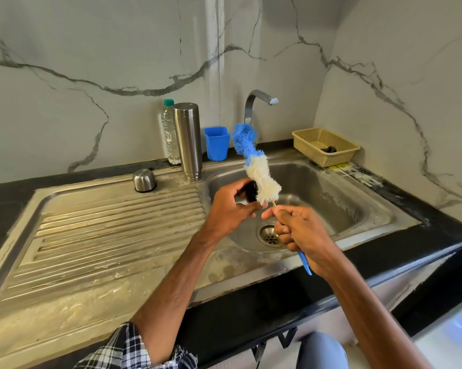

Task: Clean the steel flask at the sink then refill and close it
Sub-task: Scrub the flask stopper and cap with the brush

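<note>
Gripping the brush (261,177) by its blue handle, the right hand (301,233) sits just right of centre, above the sink (331,198). The left hand (232,209), close beside it, holds a small black piece (251,191) against the white bristles. Up and left of centre, the flask (187,139) stands upright at the basin's back corner, between a bottle (169,134) and a blue cup (217,143). A steel cap (144,180) rests further left.

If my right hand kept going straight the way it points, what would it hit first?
Likely the left hand, which holds a small black object against the blue-and-white bottle brush just ahead of the right hand; depth is unclear.
</note>
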`<action>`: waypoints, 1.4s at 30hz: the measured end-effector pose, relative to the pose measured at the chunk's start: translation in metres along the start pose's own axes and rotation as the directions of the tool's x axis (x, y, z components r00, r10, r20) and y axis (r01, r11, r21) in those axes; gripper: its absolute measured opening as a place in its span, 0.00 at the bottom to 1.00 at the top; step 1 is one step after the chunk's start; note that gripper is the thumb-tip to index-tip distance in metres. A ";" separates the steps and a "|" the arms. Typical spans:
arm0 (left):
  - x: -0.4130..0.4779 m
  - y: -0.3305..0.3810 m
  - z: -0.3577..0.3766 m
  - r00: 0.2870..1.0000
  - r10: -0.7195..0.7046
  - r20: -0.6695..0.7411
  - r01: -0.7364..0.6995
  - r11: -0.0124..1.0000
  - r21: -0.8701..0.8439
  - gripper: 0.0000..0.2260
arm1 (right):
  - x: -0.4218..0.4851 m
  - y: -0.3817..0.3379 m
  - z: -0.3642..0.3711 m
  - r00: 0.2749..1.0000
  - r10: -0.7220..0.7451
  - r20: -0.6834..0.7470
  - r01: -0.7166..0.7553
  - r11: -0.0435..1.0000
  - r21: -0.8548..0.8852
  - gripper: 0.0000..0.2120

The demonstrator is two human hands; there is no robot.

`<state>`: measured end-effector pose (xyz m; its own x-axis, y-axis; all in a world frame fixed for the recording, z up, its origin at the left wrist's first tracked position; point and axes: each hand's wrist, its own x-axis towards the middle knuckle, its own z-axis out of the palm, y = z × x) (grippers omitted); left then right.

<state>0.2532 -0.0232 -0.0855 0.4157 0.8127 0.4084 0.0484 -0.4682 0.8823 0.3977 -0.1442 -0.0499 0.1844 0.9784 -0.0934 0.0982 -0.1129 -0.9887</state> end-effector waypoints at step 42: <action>-0.003 -0.004 0.020 0.968 0.169 0.184 -0.225 0.910 0.350 0.13 | 0.013 -0.014 0.005 0.955 -0.069 -0.288 -0.033 0.941 -0.335 0.18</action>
<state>0.2695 -0.0308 -0.0948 0.5779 0.6441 0.5011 0.2680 -0.7298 0.6290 0.3943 -0.1287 -0.0381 0.4509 0.8925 0.0126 0.4144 -0.1968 -0.8886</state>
